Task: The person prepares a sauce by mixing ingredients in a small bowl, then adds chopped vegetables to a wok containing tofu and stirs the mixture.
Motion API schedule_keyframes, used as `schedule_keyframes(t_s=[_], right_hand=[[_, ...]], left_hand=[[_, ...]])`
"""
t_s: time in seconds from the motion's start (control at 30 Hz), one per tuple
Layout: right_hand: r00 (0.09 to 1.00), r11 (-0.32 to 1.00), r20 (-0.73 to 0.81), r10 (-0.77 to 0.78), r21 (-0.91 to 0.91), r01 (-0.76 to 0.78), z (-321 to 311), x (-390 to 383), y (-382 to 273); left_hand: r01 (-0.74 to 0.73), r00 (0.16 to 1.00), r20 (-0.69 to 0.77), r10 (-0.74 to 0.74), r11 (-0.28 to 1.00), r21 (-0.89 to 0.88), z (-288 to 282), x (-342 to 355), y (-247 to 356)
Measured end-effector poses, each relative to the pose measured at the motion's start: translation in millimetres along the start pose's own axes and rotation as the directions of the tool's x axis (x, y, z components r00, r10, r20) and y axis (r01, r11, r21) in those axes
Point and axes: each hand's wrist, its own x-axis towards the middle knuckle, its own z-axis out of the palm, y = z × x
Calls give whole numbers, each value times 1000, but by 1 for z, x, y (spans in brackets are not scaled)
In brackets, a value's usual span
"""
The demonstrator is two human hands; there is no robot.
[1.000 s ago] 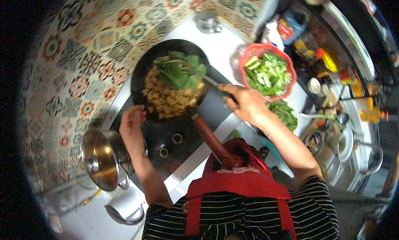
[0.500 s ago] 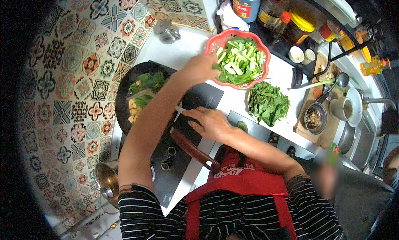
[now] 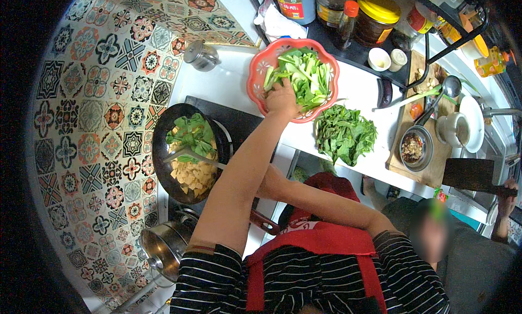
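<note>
My left hand (image 3: 281,100) reaches into the red scalloped bowl (image 3: 252,74), its bent fingers closed among chopped greens (image 3: 310,74). My right hand (image 3: 267,182) lies beneath my left forearm, which hides its fingers. A metal spatula (image 3: 194,157) stretches from the black wok (image 3: 161,123) toward that hand, so the grip on it is out of sight. In the wok, leafy greens (image 3: 193,129) sit on pale yellowish pieces (image 3: 193,175). The wok's wooden handle (image 3: 263,222) points toward my red apron. A pile of dark leaves (image 3: 342,134) lies beside the bowl.
A lidded steel pot (image 3: 163,243) stands below the wok. At right are a cutting board (image 3: 397,161), small pan (image 3: 416,151), ladle (image 3: 451,86), white plate (image 3: 473,123) and rack of jars (image 3: 375,20). A co-worker's hand (image 3: 507,199) holds a cleaver (image 3: 467,175) at far right.
My left hand has moved from beside the wok up and right into the red bowl. My right hand has gone lower, under the left forearm. The co-worker's hand and cleaver have come into view.
</note>
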Motion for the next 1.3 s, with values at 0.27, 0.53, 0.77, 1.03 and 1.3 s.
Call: schedule_keyframes(t_s=[0.27,0.53,0.77,1.03,1.3], right_hand=[[984,994,145,105,-23,-103,-21,13,-13],[980,988,141,138,42,-146,-17,15,-10],[972,983,159,173,36,-181,-22,18,-16],[954,973,213,212,41,-226,-22,19,-15],[941,961,245,233,89,-261,-36,27,-27]], left_hand=[[-193,977,-118,176,970,-145,-27,35,-32],[-282,934,56,353,824,-492,-86,67,-61],[-262,944,-51,326,647,-716,-93,51,-71],[-490,860,-427,278,681,-544,-86,24,-50],[126,968,55,245,-287,-949,-103,21,-90]])
